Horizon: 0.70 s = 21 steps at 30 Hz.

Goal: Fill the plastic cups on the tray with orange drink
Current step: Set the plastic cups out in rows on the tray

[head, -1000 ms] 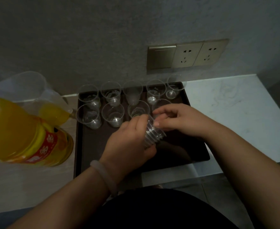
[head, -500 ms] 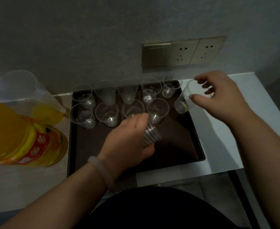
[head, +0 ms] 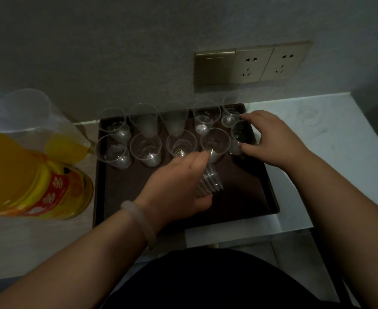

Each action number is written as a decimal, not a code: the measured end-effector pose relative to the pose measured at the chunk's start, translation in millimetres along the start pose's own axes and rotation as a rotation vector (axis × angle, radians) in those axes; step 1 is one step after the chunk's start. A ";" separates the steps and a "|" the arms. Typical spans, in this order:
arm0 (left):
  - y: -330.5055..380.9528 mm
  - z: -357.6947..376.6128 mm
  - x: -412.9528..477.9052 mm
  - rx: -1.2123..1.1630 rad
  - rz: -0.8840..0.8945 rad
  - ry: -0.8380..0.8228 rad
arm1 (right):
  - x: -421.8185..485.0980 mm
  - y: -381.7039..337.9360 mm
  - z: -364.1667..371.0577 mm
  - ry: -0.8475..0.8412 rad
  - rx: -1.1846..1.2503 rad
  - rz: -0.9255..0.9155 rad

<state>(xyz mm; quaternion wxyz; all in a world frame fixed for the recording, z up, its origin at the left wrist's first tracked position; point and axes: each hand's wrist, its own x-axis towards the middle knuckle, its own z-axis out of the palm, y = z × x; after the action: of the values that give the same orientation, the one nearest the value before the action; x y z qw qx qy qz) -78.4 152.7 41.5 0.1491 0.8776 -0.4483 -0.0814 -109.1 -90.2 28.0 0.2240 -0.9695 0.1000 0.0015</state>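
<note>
Bottle: your orange drink bottle (head: 27,175) sits on the counter just left of the tray, as before. The left frame edge cuts it off.
Tray: the dark tray (head: 239,197) carries two rows of clear cups (head: 145,148) at its far end.
Left hand: your left hand (head: 176,186) still grasps the stack of nested cups (head: 210,182) above the tray's middle.
Right hand: your right hand (head: 270,139) has brought its single cup (head: 239,137) from beyond the tray's right edge to the near row's right end, fingers still around it.
Unclear: dim light hides whether that cup's base touches the tray.
</note>
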 end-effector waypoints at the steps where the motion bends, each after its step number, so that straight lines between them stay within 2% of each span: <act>1: -0.6 0.3 -1.1 -0.002 -0.003 0.001 | 0.8 -0.1 2.0 -0.007 0.000 -0.004; 16: -2.6 -1.4 -7.0 0.029 -0.022 -0.031 | -0.2 -0.2 10.6 -0.011 0.057 -0.021; 21: -1.4 -3.3 -8.8 0.038 -0.021 -0.045 | -9.9 -4.0 1.7 0.054 0.055 -0.016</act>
<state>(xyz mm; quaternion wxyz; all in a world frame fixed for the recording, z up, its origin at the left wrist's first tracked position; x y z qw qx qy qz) -81.5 161.2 44.3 0.1214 0.8829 -0.4436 -0.0944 -117.9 -84.0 28.7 0.2478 -0.9634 0.0983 -0.0290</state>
